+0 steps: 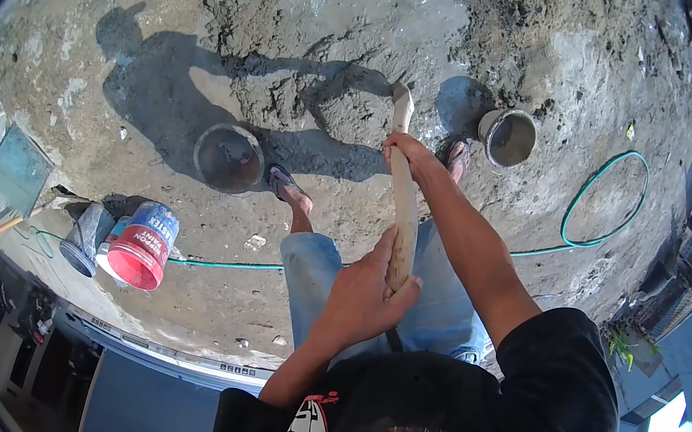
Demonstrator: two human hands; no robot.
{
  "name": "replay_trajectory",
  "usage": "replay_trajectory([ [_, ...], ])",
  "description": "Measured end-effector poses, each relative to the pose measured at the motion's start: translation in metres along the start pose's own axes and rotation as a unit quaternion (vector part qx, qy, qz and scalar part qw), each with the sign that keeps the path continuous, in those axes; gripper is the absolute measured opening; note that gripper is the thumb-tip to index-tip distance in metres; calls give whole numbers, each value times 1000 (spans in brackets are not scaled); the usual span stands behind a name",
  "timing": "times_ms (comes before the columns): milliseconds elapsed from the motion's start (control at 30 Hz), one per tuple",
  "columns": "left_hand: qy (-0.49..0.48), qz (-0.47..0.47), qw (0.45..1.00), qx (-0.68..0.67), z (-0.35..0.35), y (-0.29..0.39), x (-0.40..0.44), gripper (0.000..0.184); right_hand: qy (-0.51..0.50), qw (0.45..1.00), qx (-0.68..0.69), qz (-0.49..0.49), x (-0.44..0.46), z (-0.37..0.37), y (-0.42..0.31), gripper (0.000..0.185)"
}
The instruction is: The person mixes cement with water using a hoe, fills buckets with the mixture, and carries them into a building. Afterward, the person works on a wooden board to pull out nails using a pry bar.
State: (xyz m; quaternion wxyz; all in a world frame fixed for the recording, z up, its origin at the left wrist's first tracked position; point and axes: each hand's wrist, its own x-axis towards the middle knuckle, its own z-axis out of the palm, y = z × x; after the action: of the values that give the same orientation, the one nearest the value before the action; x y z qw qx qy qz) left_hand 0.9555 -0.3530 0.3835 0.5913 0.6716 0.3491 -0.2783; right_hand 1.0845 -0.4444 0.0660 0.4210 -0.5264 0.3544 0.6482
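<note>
Both hands are on a long, pale, slightly curved wooden handle (403,202). My left hand (362,292) is closed around its near end, close to my thighs. Farther along, my right hand (415,157) wraps the handle near its far end. That far end widens and reaches the heap of wet grey mortar (351,112) in front of my feet. The tool's head does not show, so I cannot tell whether it is a hoe or a shovel.
A round bucket (229,159) stands beside my left foot, another bucket (509,139) beyond my right foot. A green hose (573,220) loops at right and runs behind my legs. Red paint pail (137,263) and grey bucket (82,242) lie at left, near a glassy panel (18,170).
</note>
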Motion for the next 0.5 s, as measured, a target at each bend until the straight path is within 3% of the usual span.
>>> replay_trajectory([
  [200,-123,97,986,58,59,84,-4,82,-58,997,50,-32,-70,-78,-7,11],
  [267,-139,138,976,99,83,104,-10,87,-9,994,111,-25,-112,-101,-7,9],
  [367,-187,158,961,130,113,132,-19,90,-30,985,165,-31,-138,-149,-1,11],
  [500,-224,200,944,134,135,163,-25,90,26,989,134,-64,-196,-205,-9,13],
])
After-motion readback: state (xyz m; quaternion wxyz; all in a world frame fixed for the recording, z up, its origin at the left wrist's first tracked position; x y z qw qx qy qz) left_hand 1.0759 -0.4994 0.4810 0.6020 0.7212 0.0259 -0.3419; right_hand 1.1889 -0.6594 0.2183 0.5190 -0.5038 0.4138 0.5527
